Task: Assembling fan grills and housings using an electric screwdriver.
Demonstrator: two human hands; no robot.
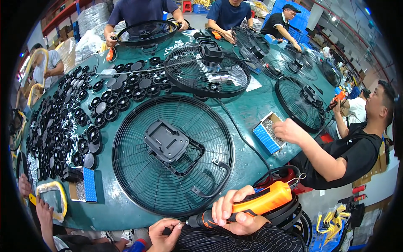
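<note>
My right hand (pixel 237 214) is wrapped around an orange and black electric screwdriver (pixel 270 197), held level low in the view with its bit toward the left. At that bit, the thumb and fingers of my left hand (pixel 163 235) are pinched together; what they hold is too small to make out. Just beyond both hands, a round black fan (pixel 126 138) lies flat on the green table (pixel 109 214). On its wire guard sit a black square housing (pixel 167 140) and a curved black handle (pixel 226 174).
Black round knobs (pixel 111 101) and small parts crowd the left. Blue boxes of screws stand left (pixel 89 185) and right (pixel 266 138), a person's hand (pixel 289 131) over the right one. More fans (pixel 210 69) and several people surround the table. A cable (pixel 241 130) crosses it.
</note>
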